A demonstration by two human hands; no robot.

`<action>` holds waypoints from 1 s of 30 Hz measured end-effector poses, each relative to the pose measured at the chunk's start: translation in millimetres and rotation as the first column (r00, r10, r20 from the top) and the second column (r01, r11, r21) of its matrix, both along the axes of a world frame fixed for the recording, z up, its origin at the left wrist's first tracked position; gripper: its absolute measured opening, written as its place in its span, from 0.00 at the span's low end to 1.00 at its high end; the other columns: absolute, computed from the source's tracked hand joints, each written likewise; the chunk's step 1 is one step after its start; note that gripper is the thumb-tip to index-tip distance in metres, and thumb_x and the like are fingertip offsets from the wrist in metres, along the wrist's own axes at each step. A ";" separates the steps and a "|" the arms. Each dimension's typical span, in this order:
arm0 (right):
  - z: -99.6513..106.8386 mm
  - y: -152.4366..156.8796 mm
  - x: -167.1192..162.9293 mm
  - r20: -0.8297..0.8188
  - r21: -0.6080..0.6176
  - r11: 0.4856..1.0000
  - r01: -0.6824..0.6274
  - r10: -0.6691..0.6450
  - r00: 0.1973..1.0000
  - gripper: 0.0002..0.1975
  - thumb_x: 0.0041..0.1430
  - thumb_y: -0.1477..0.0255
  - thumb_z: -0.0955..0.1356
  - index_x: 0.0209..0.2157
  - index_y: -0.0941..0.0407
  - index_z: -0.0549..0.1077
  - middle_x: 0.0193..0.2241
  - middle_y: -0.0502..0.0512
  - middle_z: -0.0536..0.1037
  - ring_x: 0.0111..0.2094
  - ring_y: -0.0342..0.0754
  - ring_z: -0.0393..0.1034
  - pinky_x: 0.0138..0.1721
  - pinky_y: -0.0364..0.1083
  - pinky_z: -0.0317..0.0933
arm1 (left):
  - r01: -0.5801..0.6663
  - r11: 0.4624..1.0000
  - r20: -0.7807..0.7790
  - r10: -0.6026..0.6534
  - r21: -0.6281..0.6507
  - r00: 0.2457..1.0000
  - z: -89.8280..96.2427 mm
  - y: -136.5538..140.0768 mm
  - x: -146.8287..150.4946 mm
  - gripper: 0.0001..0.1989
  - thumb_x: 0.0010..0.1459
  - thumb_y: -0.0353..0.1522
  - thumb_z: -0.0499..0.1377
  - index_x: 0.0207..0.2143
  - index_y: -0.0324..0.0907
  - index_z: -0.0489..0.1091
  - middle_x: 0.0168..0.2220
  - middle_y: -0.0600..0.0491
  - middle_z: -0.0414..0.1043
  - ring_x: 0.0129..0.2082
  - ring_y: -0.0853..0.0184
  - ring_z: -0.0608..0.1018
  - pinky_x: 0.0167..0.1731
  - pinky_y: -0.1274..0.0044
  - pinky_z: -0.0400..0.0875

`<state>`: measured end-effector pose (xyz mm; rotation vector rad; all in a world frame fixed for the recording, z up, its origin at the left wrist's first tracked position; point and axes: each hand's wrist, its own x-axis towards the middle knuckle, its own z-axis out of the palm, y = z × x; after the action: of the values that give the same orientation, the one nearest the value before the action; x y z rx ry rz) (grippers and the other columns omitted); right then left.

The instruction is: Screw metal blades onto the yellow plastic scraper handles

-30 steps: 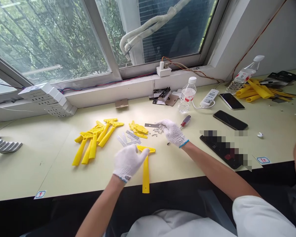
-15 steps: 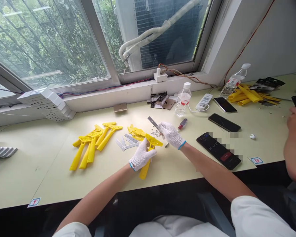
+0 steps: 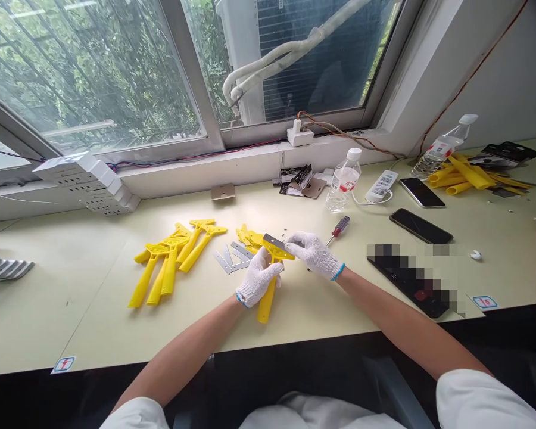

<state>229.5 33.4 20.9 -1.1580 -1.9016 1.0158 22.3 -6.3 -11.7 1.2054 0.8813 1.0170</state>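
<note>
The yellow plastic scraper handle is raised at the near middle of the table, its T-shaped head uppermost and its shaft running down towards half past six. The gloved left hand is curled around it just below the head, thumb across the front and fingers mostly hidden behind. The gloved right hand, at three o'clock from the head, has thumb and forefinger drawn together at the right end of a flat metal blade, which lies along the head; whether it is fully seated I cannot tell. The handle should be light and stiff, a little slick under knit gloves, and is best gripped at the neck, where the head is least likely to twist. The blade is probably thin, rigid and sharp along one edge, so the short ends or flat faces are the safer hold. Around the head, spare blades lie at nine o'clock, small yellow plates at ten, and a screwdriver between two and three; the other scraper handles form a cluster farther out at nine. Half a second ago the right hand held the blade clear of the head, tilted up towards eleven; now it rests along it, while the left hand's grip looks much the same.
</note>
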 end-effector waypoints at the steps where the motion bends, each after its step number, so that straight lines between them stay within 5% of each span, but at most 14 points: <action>1: -0.3 -0.4 -0.7 0.014 -0.005 1.000 -0.015 0.015 1.000 0.23 0.77 0.58 0.72 0.63 0.58 0.76 0.61 0.61 0.77 0.58 0.55 0.77 0.61 0.57 0.77 | 0.002 1.000 -0.005 -0.002 0.001 1.000 -0.2 -0.8 0.1 0.18 0.61 0.38 0.68 0.50 0.43 0.70 0.40 0.55 0.73 0.23 0.74 0.73 0.23 0.76 0.75; 9: -1.3 1.3 3.6 0.115 -0.041 0.991 -0.128 0.132 0.984 0.21 0.77 0.58 0.72 0.60 0.58 0.77 0.58 0.61 0.78 0.55 0.52 0.77 0.58 0.54 0.78 | 0.002 1.000 -0.036 -0.002 -0.025 0.999 0.6 -5.7 -0.8 0.15 0.58 0.36 0.67 0.44 0.44 0.66 0.34 0.58 0.73 0.19 0.73 0.74 0.23 0.76 0.72; 12: -3.3 4.3 6.2 0.133 -0.052 0.988 -0.146 0.152 0.979 0.16 0.76 0.59 0.71 0.48 0.60 0.79 0.44 0.57 0.81 0.41 0.46 0.75 0.44 0.45 0.72 | 0.003 1.000 -0.054 -0.005 -0.026 0.999 1.2 -6.9 -1.4 0.14 0.58 0.35 0.67 0.42 0.44 0.66 0.32 0.58 0.74 0.19 0.72 0.74 0.23 0.76 0.72; 16: -5.7 6.1 8.6 0.147 -0.111 0.970 -0.219 0.233 0.961 0.14 0.69 0.63 0.67 0.32 0.58 0.71 0.27 0.48 0.71 0.28 0.40 0.61 0.32 0.43 0.55 | 0.058 0.998 -0.061 -0.060 -0.032 0.996 -1.8 -7.0 -4.4 0.12 0.61 0.38 0.66 0.40 0.43 0.68 0.29 0.57 0.76 0.18 0.70 0.75 0.22 0.76 0.71; 24: -4.9 -1.6 4.7 0.121 -0.153 0.942 -0.299 0.318 0.940 0.09 0.63 0.67 0.66 0.31 0.57 0.67 0.27 0.47 0.68 0.28 0.39 0.58 0.31 0.42 0.52 | 0.102 0.988 -0.015 -0.104 -0.115 0.994 -1.2 -5.6 -6.8 0.21 0.64 0.49 0.67 0.35 0.40 0.74 0.22 0.51 0.76 0.17 0.67 0.75 0.22 0.75 0.73; 30: -1.0 -9.3 0.3 0.072 -0.196 0.938 -0.288 0.306 0.949 0.06 0.59 0.72 0.66 0.29 0.56 0.67 0.25 0.48 0.74 0.26 0.39 0.64 0.29 0.41 0.55 | 0.108 0.985 -0.031 -0.114 -0.137 0.993 -3.5 -3.9 -8.2 0.20 0.63 0.47 0.68 0.32 0.38 0.77 0.24 0.48 0.79 0.18 0.67 0.77 0.22 0.75 0.74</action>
<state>229.8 24.1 19.9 -1.0578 -2.1464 1.3421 14.1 -10.2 -15.2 1.1493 0.8888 0.8337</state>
